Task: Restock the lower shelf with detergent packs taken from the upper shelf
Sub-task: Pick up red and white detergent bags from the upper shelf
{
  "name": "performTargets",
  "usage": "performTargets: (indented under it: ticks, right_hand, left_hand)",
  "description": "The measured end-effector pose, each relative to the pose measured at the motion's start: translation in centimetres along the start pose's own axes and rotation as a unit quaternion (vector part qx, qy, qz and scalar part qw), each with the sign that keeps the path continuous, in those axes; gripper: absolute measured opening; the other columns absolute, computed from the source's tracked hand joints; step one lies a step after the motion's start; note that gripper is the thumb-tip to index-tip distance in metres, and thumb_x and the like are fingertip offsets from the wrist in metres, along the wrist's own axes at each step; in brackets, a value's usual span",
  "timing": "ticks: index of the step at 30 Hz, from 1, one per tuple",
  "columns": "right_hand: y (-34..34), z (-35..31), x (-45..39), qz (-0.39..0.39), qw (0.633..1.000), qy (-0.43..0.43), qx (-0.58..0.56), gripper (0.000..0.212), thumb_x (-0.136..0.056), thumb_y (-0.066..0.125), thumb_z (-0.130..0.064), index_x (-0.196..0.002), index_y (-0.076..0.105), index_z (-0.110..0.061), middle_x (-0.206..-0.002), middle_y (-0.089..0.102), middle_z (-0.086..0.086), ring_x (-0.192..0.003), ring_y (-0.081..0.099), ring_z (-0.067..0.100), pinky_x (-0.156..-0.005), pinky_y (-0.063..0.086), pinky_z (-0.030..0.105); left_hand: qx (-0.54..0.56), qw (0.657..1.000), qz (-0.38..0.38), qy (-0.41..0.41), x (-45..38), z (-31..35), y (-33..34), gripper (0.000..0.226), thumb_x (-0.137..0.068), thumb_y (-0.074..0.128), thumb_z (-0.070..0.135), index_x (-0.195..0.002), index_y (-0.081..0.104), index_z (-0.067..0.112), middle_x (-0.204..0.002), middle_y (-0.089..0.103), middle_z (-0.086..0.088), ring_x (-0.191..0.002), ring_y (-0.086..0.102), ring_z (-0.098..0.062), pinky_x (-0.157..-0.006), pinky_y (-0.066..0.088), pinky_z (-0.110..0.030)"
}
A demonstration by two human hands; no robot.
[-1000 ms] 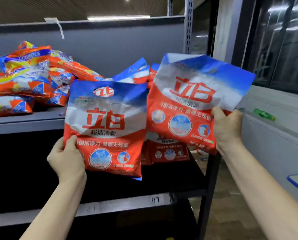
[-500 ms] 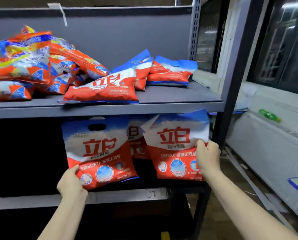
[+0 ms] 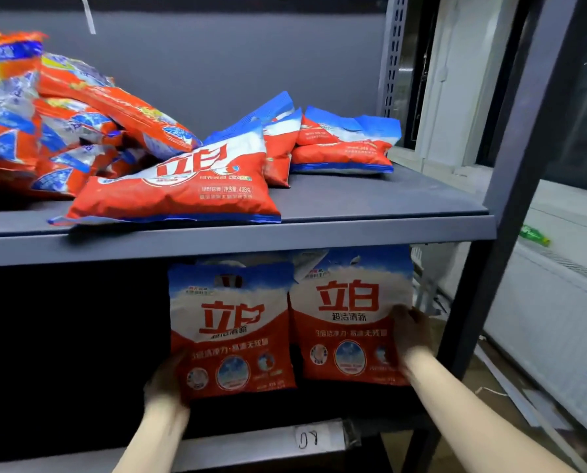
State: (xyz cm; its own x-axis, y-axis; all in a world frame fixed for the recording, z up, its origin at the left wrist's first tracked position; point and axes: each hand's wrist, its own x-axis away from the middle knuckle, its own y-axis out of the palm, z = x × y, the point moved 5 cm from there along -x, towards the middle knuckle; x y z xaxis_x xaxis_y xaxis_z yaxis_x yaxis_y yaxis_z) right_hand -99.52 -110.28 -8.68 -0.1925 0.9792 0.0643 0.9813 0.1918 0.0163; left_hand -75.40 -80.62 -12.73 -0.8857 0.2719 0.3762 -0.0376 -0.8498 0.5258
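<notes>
Now two red and blue soap bags stand side by side at the right end of the lower shelf (image 3: 244, 448). The left hand (image 3: 166, 384) grips the bottom left corner of the left bag (image 3: 230, 329). The right hand (image 3: 413, 332) grips the right edge of the right bag (image 3: 350, 315). Both bags are upright, under the front edge of the upper shelf (image 3: 353, 233). They look almost put down, but the hands have not let go yet. More bags lie on the upper shelf: one flat bag (image 3: 183, 189) near its front edge, a few behind it, and a big pile (image 3: 46, 124) at the left end. So I think lots of bags are left to move down.
</notes>
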Motion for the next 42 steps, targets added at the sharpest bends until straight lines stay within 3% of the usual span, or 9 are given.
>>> performTargets:
  ticks: [3,7,16,20,23,26,29,37,42]
  right_hand:
    - [1.0,0.7,-1.5,-0.023,1.0,-0.008,-0.018,0.023,-0.089,0.042,-0.015,-0.084,0.064,-0.012,-0.063,0.071,0.004,-0.053,0.068,0.019,-0.045,0.049,0.025]
    - [2.0,1.5,-3.6,0.04,0.998,-0.04,-0.036,0.023,-0.085,0.044,-0.015,-0.072,0.063,-0.016,-0.06,0.07,-0.002,-0.055,0.069,0.019,-0.057,0.056,0.037]
    - [3.4,4.6,-6.1,-0.027,0.99,-0.095,0.097,0.05,-0.082,0.065,-0.034,-0.121,0.034,-0.03,-0.127,0.056,0.011,-0.111,0.058,0.03,-0.086,0.052,0.053]
    - [2.3,2.9,-3.2,0.1,0.919,-0.217,0.313,0.086,-0.077,0.071,-0.037,-0.146,0.022,-0.02,-0.145,0.038,0.012,-0.132,0.036,0.033,-0.105,0.034,0.052]
    - [3.2,2.3,0.5,0.006,0.804,-0.422,0.419,0.053,-0.077,0.073,-0.028,-0.126,0.054,-0.017,-0.13,0.055,0.008,-0.122,0.049,0.033,-0.097,0.044,0.047]
    - [3.3,5.2,1.7,-0.093,0.776,-0.361,0.509,0.056,-0.081,0.066,-0.044,-0.131,0.055,-0.022,-0.139,0.05,0.004,-0.132,0.041,0.032,-0.103,0.039,0.046]
    - [3.3,7.9,1.3,-0.111,0.798,-0.287,0.519,0.069,-0.089,0.053,-0.053,-0.149,0.023,-0.036,-0.157,0.021,0.0,-0.146,0.011,0.029,-0.116,0.022,0.048]
    - [4.2,7.6,-2.2,-0.247,0.782,-0.324,0.471,0.078,-0.091,0.059,-0.037,-0.142,0.001,-0.047,-0.157,-0.008,-0.01,-0.147,-0.012,0.023,-0.12,0.005,0.048]
    - [4.4,6.1,-2.6,-0.255,0.768,-0.319,0.494,0.08,-0.089,0.062,-0.038,-0.145,0.007,-0.041,-0.157,0.002,-0.01,-0.148,-0.002,0.023,-0.12,0.009,0.042]
  left_hand:
    - [-0.004,0.998,-0.068,-0.012,-1.7,-0.6,0.9,0.034,-0.099,0.042,-0.001,-0.132,0.05,-0.007,-0.086,0.075,0.006,-0.06,0.06,0.014,-0.058,0.047,-0.004]
    - [-0.092,0.988,-0.111,0.048,-2.6,-1.0,2.8,0.04,-0.098,0.043,0.015,-0.138,0.047,0.01,-0.128,0.057,-0.023,-0.115,0.056,-0.042,-0.1,0.041,-0.059]
    - [-0.287,0.931,-0.059,0.219,-4.9,-3.3,3.3,0.063,-0.093,0.06,0.025,-0.147,0.028,0.02,-0.143,0.044,-0.017,-0.124,0.05,-0.036,-0.097,0.045,-0.055]
    - [-0.558,0.758,0.054,0.332,-3.8,-3.9,3.1,0.096,-0.081,0.061,0.054,-0.15,0.018,0.001,-0.152,0.02,-0.029,-0.137,0.024,-0.05,-0.108,0.024,-0.062]
    - [-0.673,0.591,-0.041,0.442,-1.8,-5.7,4.6,0.085,-0.086,0.029,0.068,-0.135,0.049,0.001,-0.142,0.04,-0.03,-0.129,0.035,-0.054,-0.101,0.028,-0.069]
    - [-0.728,0.5,-0.141,0.448,-1.5,-8.1,5.5,0.067,-0.084,0.035,0.054,-0.139,0.05,0.019,-0.152,0.033,-0.014,-0.142,0.017,-0.043,-0.107,0.011,-0.071]
    - [-0.73,0.497,-0.158,0.442,-2.2,-9.2,5.9,0.063,-0.091,0.057,0.038,-0.147,0.029,0.036,-0.158,0.008,-0.008,-0.143,-0.005,-0.042,-0.104,0.002,-0.076]
    - [-0.757,0.461,-0.202,0.417,-2.7,-9.1,7.4,0.057,-0.096,-0.003,0.053,-0.15,0.001,0.036,-0.159,0.003,-0.008,-0.14,-0.001,-0.051,-0.098,0.002,-0.076]
    - [-0.761,0.502,-0.196,0.362,-3.2,-8.6,7.7,0.065,-0.101,0.034,0.037,-0.145,-0.013,0.034,-0.154,-0.028,0.0,-0.139,-0.03,-0.037,-0.107,-0.012,-0.07]
